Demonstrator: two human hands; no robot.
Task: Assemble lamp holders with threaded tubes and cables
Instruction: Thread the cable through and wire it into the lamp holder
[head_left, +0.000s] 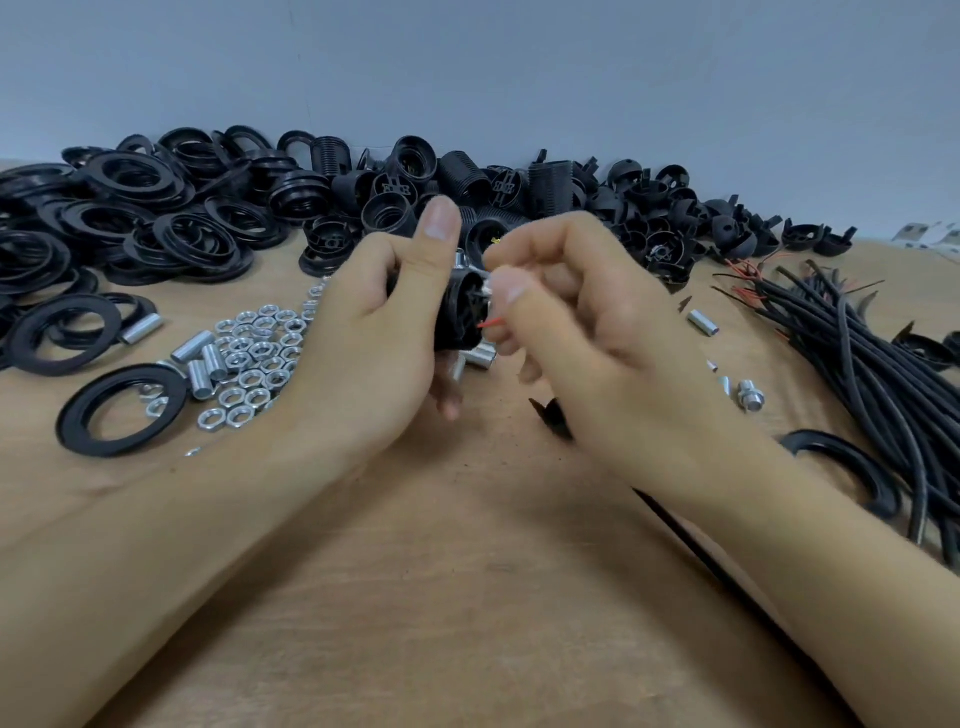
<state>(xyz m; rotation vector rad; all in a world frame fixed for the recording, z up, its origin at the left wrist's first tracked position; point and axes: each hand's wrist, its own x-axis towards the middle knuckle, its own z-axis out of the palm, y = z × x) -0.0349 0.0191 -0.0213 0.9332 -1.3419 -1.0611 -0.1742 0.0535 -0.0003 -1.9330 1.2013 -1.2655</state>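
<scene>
Head view shows us our left hand (374, 312) at the centre of the frame, fingers curled round a black lamp holder (460, 312), thumb raised, open end turned toward our right hand (566, 306) so the terminals face it. The right hand's fingers pinch something small and metallic at the holder's mouth; it is too blurred to name. A red wire (491, 323) pokes out just below the pinch, and a black cable (691, 545) trails from under the right wrist toward the lower right, so we judge the wiring step is in hand. No containers show: parts lie loose on the table (467, 597). Hex nuts (254, 358) and threaded tubes (200, 358) sit at centre left, black rings (130, 218) upper left, holder shells (519, 192) along the wall, cable bundle (872, 353) right, all within reach.
</scene>
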